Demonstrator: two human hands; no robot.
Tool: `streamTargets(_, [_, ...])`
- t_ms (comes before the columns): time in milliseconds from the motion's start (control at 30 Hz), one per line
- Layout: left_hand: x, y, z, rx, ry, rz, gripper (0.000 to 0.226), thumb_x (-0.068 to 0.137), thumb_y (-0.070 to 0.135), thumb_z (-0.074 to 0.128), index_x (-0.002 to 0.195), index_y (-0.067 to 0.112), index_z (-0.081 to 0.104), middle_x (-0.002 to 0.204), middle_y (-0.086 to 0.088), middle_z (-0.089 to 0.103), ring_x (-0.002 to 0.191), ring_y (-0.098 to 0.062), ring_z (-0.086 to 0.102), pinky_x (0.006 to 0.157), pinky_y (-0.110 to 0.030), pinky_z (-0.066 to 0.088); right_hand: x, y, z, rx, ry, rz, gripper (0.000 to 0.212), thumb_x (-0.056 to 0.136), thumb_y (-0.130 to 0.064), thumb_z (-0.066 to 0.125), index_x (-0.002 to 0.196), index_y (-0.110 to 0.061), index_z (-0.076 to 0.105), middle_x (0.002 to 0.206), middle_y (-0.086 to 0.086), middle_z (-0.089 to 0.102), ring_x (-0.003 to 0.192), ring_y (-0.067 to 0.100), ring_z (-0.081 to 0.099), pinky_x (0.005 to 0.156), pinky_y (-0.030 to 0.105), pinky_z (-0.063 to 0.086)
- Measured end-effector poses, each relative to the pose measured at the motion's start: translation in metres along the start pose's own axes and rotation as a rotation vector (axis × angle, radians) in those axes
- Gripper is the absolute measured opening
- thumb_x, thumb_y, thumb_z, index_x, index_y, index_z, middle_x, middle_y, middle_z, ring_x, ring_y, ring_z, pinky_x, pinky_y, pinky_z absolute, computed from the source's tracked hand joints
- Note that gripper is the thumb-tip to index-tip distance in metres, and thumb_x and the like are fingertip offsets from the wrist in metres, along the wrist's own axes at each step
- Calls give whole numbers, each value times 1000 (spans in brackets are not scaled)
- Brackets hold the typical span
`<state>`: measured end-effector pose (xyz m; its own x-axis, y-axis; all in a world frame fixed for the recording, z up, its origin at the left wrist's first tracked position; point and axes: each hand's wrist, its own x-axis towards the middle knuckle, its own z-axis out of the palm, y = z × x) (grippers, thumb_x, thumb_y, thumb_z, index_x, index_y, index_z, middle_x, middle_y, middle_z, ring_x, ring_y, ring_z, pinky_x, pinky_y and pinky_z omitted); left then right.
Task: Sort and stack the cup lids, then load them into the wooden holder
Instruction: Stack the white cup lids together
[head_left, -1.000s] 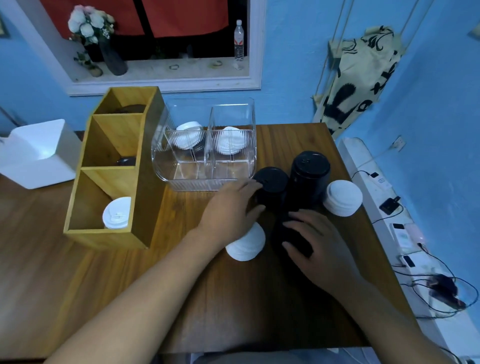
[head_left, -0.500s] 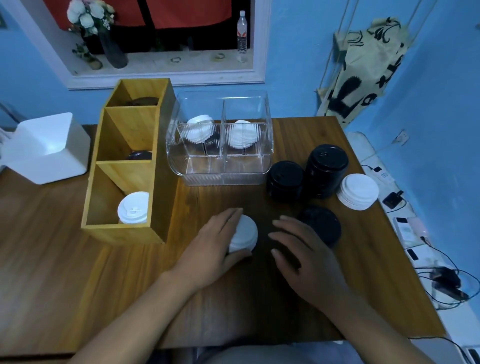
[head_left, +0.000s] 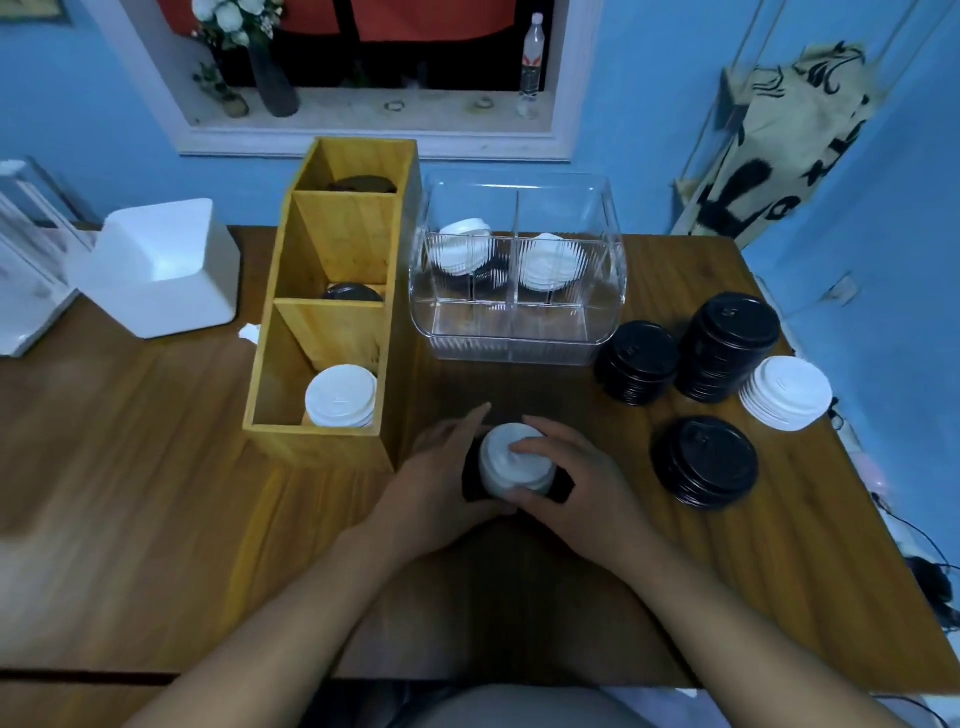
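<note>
1. Centrally, at the near middle of the wooden table (head_left: 156, 467), a short stack of white lids (head_left: 517, 460) sits between both hands.
2. The left hand (head_left: 441, 483) cups the stack's left side, fingers reaching along its far edge and thumb curled at the near edge, so it is gripping the stack.
3. The right hand (head_left: 576, 493) grips it too: fingers lie over the top and the thumb wraps the near rim.
4. Something dark shows beneath the stack on either side; lid or shadow, I cannot tell.
5. The wooden holder (head_left: 402, 291) stands just left of the hands, with three compartments running near to far. White lids (head_left: 340, 397) fill the near one, a dark lid (head_left: 352, 292) peeks from the middle one, and another dark lid (head_left: 363, 183) lies in the far one.
6. A clear plastic bin (head_left: 519, 332) stands beyond the hands, with white lids in its left half (head_left: 462, 252) and its right half (head_left: 553, 262).
7. To the right stand three black lid stacks: a short one (head_left: 636, 361), a taller one (head_left: 727, 348) beside it, and a low one (head_left: 704, 462) nearer.
8. A further white lid stack (head_left: 784, 392) lies by the table's right edge.
</note>
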<state>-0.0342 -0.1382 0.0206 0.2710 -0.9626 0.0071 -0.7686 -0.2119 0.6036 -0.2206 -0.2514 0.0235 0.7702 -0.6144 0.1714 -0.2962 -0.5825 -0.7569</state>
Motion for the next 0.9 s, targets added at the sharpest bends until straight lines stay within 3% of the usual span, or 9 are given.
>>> streamTargets(167, [1,-8,3,-33,44,100,88,77,57,81,151,31,41,144,11,52,134,-5,40,112,-37,41,-3,-1,13,117,91,-54,31,79,-24,86,109,-21,75,143,-4,53,134,8,50,109,27,44])
streamTargets(400, [9,-10,0,-24,-76,128,103,78,70,70,160,31,22,158,6,36,147,-11,25,119,-36,30,-8,-1,18,-59,110,-176,34,90,-34,75,123,-24,72,149,1,49,137,21,48,110,34,42])
streamTargets(533, [17,-10,-2,-41,-35,129,98,78,67,74,157,26,32,156,6,39,143,-10,30,120,-39,30,7,-12,3,-113,92,-193,29,98,-41,63,114,-23,77,143,-2,56,137,20,47,111,34,41])
streamTargets(633, [18,-11,1,-72,10,81,97,80,66,73,158,32,26,157,8,35,144,-8,26,120,-35,28,40,-33,-26,-185,178,-222,25,100,-32,60,107,-16,78,124,-3,67,118,14,59,99,36,48])
streamTargets(733, [17,-9,4,-70,-24,31,97,83,66,69,158,44,11,161,13,22,147,-9,18,115,-31,25,93,-55,-59,-234,344,-265,17,99,-17,64,107,-7,75,107,-1,70,100,11,63,92,25,50])
streamTargets(833, [17,-8,4,-60,-15,24,94,85,64,69,157,42,13,160,12,22,145,-8,19,110,-24,20,163,-60,-83,-349,378,-158,20,96,-17,63,114,-12,71,109,2,70,101,15,62,93,24,46])
streamTargets(900, [15,-8,3,-69,-11,33,93,84,64,69,156,41,14,157,12,23,143,-7,20,109,-22,20,209,-53,-93,-412,251,42,30,96,-22,62,125,-15,65,124,6,66,114,22,60,99,28,41])
